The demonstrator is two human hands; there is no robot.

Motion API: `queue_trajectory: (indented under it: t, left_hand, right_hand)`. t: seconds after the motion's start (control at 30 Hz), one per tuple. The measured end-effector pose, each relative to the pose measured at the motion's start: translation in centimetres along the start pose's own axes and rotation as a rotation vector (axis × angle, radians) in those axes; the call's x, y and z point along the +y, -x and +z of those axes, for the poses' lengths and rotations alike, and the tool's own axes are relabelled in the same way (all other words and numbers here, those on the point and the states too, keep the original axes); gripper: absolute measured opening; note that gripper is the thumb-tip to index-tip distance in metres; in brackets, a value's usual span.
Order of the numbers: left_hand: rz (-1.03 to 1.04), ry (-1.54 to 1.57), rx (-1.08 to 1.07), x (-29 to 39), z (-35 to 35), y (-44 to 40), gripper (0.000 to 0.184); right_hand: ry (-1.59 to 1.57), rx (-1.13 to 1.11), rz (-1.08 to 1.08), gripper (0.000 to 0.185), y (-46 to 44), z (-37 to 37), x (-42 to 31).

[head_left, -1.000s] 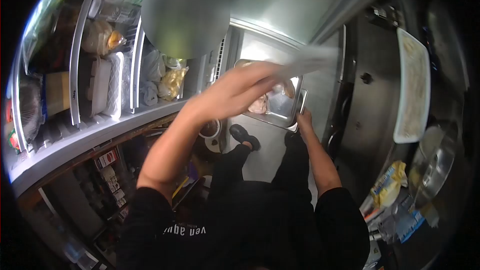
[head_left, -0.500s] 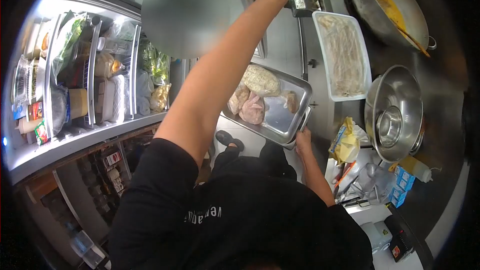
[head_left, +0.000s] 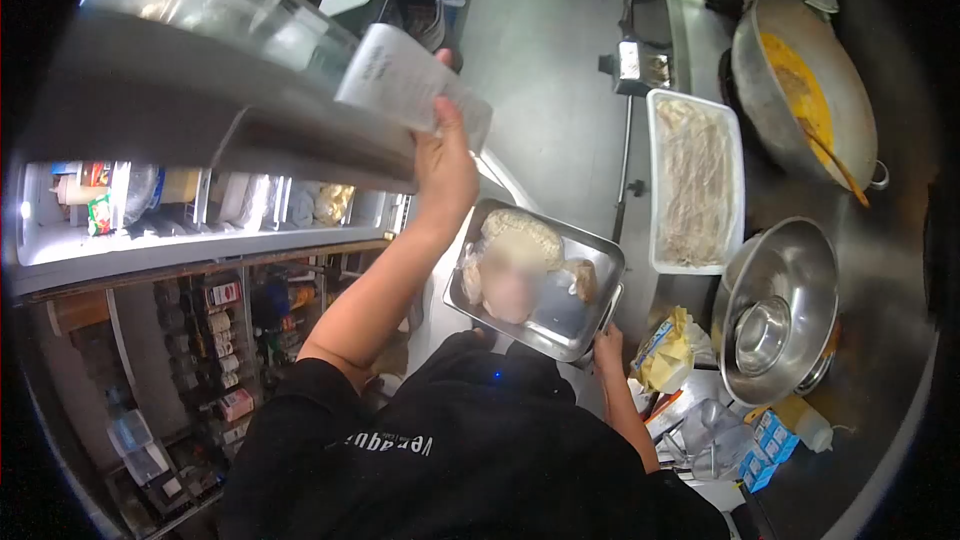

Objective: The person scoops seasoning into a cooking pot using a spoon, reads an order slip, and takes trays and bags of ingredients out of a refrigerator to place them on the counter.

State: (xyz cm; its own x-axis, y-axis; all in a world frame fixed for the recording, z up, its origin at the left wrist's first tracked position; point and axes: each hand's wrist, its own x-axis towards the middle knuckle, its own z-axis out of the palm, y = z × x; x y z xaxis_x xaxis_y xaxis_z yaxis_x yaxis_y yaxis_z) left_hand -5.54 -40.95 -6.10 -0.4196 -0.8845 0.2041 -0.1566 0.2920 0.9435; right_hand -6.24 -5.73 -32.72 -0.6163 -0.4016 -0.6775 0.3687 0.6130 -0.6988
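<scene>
And back comes the left hand: half a second ago it was stretched far out ahead, now it's close in, and the refrigerator door has swung across with it. On my feed the thumb lies over a pale printed piece and a fingertip shows past its edge, so I call that a grasp; whether the piece belongs to the door, I can't tell. The lit refrigerator, left of and below those fingers, shows far less of its shelves, so I judge access there is cut down.

Over to the right hand: same hold, fingers curled on the near right edge of the metal tray. That tray lies below and right of the left fingers, carrying a pale lump and a brown piece, a blur masking its middle. With the left hand busy, I see only the right fingers on it. The white tub sits beyond them, apart.
</scene>
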Motion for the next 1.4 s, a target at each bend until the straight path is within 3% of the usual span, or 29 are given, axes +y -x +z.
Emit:
queue_trajectory:
  t: [0.07, 0.17, 0.3, 0.37, 0.5, 0.57, 0.63, 0.77, 0.83, 0.9, 0.97, 1.0, 1.03, 1.1, 1.13, 1.17, 1.2, 1.27, 1.33, 1.4]
  left_hand:
    - [-0.015, 0.033, 0.054, -1.3, -2.3, 1.1, 0.051]
    - [0.093, -0.055, 0.107, -4.0, -6.6, 2.4, 0.051]
    - [-0.044, 0.114, 0.172, -4.4, -11.9, 4.1, 0.052]
    - [-0.063, 0.203, 0.208, -4.4, -13.8, 3.9, 0.052]
    - [-0.198, 0.299, 0.221, -4.4, -16.5, 2.5, 0.05]
    - [-0.268, 0.279, 0.22, -3.8, -17.0, 0.6, 0.048]
    - [-0.215, 0.251, 0.222, -5.5, -17.3, -2.9, 0.046]
    - [-0.333, 0.407, 0.13, -9.4, -16.1, -13.0, 0.045]
    - [-0.222, 0.38, 0.119, -13.1, -15.3, -20.4, 0.042]
    - [-0.378, 0.566, 0.107, -17.4, -14.5, -28.7, 0.044]
    - [-0.573, 0.645, 0.327, -23.3, -13.8, -38.6, 0.05]
    - [-0.602, 0.593, 0.4, -26.4, -13.8, -42.9, 0.056]
    - [-0.602, 0.45, 0.563, -27.2, -13.3, -46.1, 0.05]
    - [-0.473, 0.814, 0.591, -31.5, -13.5, -50.4, 0.048]
    - [-0.519, 0.964, 0.735, -32.3, -14.1, -52.3, 0.046]
    - [-0.506, 0.966, 0.74, -32.9, -14.3, -54.2, 0.046]
    - [-0.815, 0.806, 1.011, -34.1, -14.9, -55.2, 0.047]
    - [-0.998, 0.715, 1.183, -41.4, -16.9, -57.1, 0.046]
    - [-0.839, 0.829, 1.104, -47.2, -17.6, -60.2, 0.045]
    - [-0.913, 0.75, 1.008, -48.1, -17.5, -61.3, 0.033]
  right_hand:
    - [-0.353, -0.065, 0.152, 0.03, 0.8, 1.5, 1.6]
    - [-0.488, -0.046, 0.286, 0.028, 1.2, 3.5, 3.4]
    - [-0.485, -0.066, 0.272, 0.03, 1.4, 5.1, 2.5]
    - [-0.515, 0.03, 0.168, 0.028, 0.6, 5.8, 0.8]
    - [-0.407, -0.016, 0.055, 0.03, -4.3, 6.2, -1.2]
    - [-0.446, 0.023, 0.13, 0.036, -6.2, 7.2, -4.3]
    - [-0.556, 0.047, 0.017, 0.033, -7.2, 8.7, -9.3]
    - [-0.555, -0.029, 0.0, 0.032, -11.8, 10.1, -16.1]
    - [-0.596, -0.09, -0.05, 0.033, -14.9, 11.5, -19.5]
    - [-0.583, -0.082, -0.042, 0.032, -17.4, 12.8, -23.2]
    - [-0.586, -0.066, -0.043, 0.032, -19.2, 14.7, -27.8]
    - [-0.607, -0.102, -0.048, 0.032, -19.8, 15.6, -30.7]
    - [-0.62, -0.138, -0.056, 0.031, -21.2, 16.5, -33.4]
    - [-0.517, -0.084, -0.028, 0.029, -24.7, 17.6, -36.3]
    - [-0.533, -0.157, -0.038, 0.028, -26.5, 18.4, -37.6]
    - [-0.548, -0.216, -0.071, 0.026, -28.4, 19.1, -39.6]
    - [-0.548, -0.206, -0.1, 0.024, -29.6, 19.6, -41.3]
    - [-0.519, -0.231, -0.071, 0.023, -31.4, 20.3, -44.5]
    - [-0.468, -0.262, -0.039, 0.022, -34.1, 21.6, -47.4]
    - [-0.443, -0.316, 0.004, 0.026, -36.1, 23.1, -51.0]
